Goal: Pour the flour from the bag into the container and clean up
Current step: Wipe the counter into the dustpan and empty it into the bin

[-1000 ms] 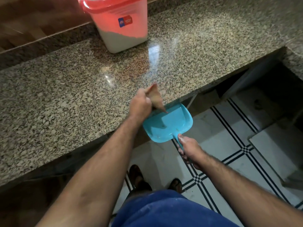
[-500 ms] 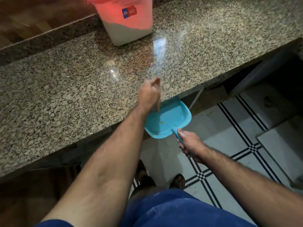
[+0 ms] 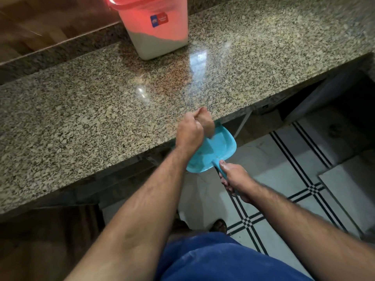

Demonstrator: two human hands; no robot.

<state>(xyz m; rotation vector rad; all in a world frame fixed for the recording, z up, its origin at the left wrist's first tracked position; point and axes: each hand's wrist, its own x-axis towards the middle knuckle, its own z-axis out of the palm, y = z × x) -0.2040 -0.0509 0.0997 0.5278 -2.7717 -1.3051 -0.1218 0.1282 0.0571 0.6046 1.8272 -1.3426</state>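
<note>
A clear container (image 3: pixel 156 31) with a red lid stands at the back of the granite counter (image 3: pixel 81 110), its lower part filled with white flour. My left hand (image 3: pixel 189 132) is shut on a small brown cloth (image 3: pixel 208 124) right at the counter's front edge, over the pan. My right hand (image 3: pixel 236 178) grips the handle of a light blue dustpan (image 3: pixel 220 148), held just below the counter edge. The flour bag is out of view.
A wooden strip (image 3: pixel 40 31) runs behind the counter. Below the edge lie white floor tiles with black lines (image 3: pixel 304 179), dark open space under the counter at the right (image 3: pixel 334 102), and my feet (image 3: pixel 219 225).
The cloth, raised over the pan a second ago, has dropped to the counter edge in my left hand. Dustpan and right hand stay in place; the view shifts slightly.
</note>
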